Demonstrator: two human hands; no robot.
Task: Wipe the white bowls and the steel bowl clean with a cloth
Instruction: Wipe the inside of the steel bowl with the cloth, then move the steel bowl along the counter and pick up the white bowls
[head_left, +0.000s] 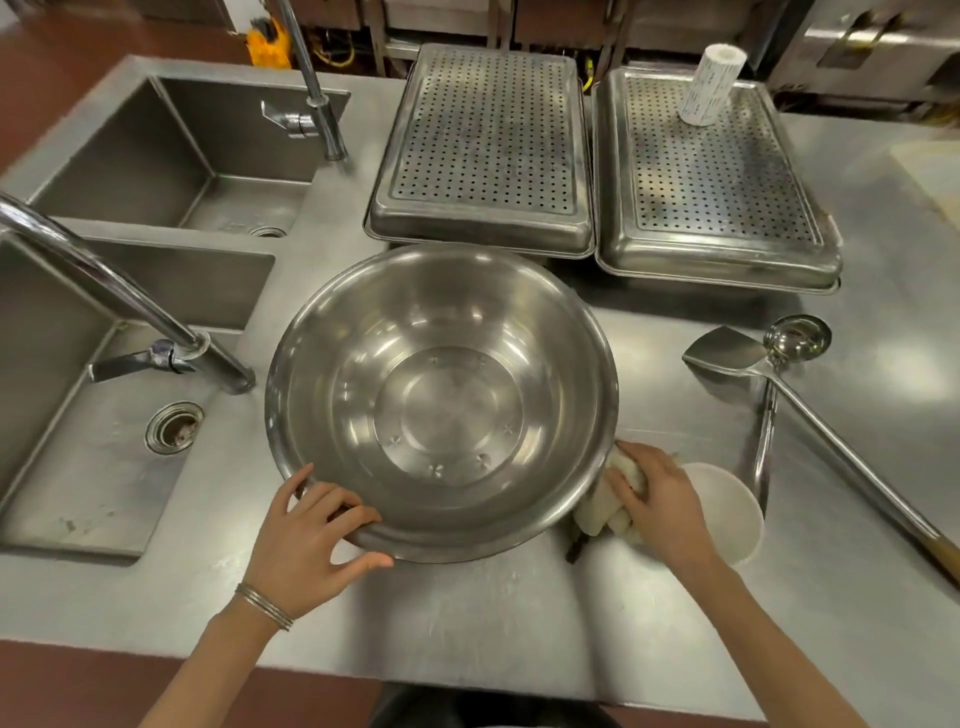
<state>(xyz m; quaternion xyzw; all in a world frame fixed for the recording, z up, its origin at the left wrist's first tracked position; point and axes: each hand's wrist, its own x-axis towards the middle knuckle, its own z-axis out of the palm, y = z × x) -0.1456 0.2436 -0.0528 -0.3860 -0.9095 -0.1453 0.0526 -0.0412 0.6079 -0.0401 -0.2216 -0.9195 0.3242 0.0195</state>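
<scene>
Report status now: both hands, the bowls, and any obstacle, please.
Left hand gripping steel bowl rim. Right hand holding cloth over white bowl. Ladle and spatula lie beside, clear.

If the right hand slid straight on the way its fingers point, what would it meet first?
The right hand points up-left, pressing a cloth that it holds. Pushed on, the cloth would likely meet the steel bowl's outer wall first; it looks almost touching already, though depth is unclear.
</scene>
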